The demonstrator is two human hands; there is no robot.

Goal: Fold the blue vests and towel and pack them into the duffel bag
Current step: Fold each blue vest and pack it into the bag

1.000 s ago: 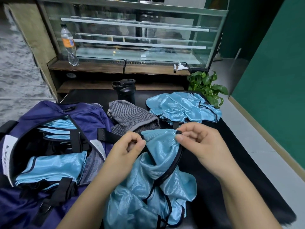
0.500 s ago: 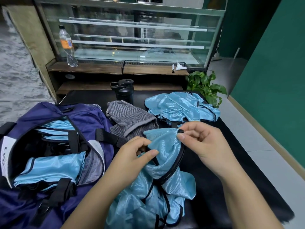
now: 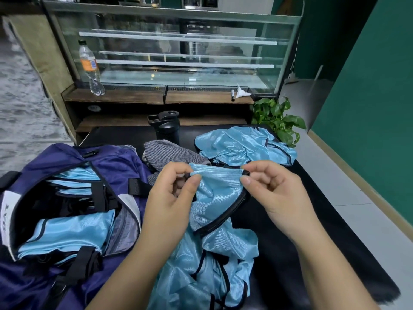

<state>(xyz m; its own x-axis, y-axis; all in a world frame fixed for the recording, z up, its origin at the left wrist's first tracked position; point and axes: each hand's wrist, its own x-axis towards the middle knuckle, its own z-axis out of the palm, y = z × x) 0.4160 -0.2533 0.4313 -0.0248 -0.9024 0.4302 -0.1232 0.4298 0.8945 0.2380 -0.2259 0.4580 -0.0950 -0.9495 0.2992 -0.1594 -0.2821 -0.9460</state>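
Both hands have lifted a touch since a moment ago, and the top edge of the light-blue vest [image 3: 214, 198] is now pulled out straighter between them. Left hand [image 3: 172, 198] pinches the left corner of that black-trimmed edge, thumb and forefinger closed on the fabric, so that grip is clamped on the vest. Right hand [image 3: 274, 195] pinches the right corner at the black binding, the other fingers loosely curled; that grip is clamped on the vest too. The rest of the vest hangs down in a crumpled heap onto the black counter [image 3: 312, 220], right in front of the person.

Over on the left sits the navy duffel bag [image 3: 107, 162], mouth open, with folded blue vests [image 3: 73, 231] already lying inside under its black straps. Behind the hands lies the grey striped towel [image 3: 165, 153], bunched up just beside the bag. Further back on the right, a pile of unfolded blue vests [image 3: 243, 144] waits on the counter. A black tumbler [image 3: 167, 128] stands behind the towel, a leafy plant [image 3: 277, 117] at the far right corner, and a plastic water bottle [image 3: 90, 68] on the wooden shelf [image 3: 134, 97] before the glass display case [image 3: 178, 52].
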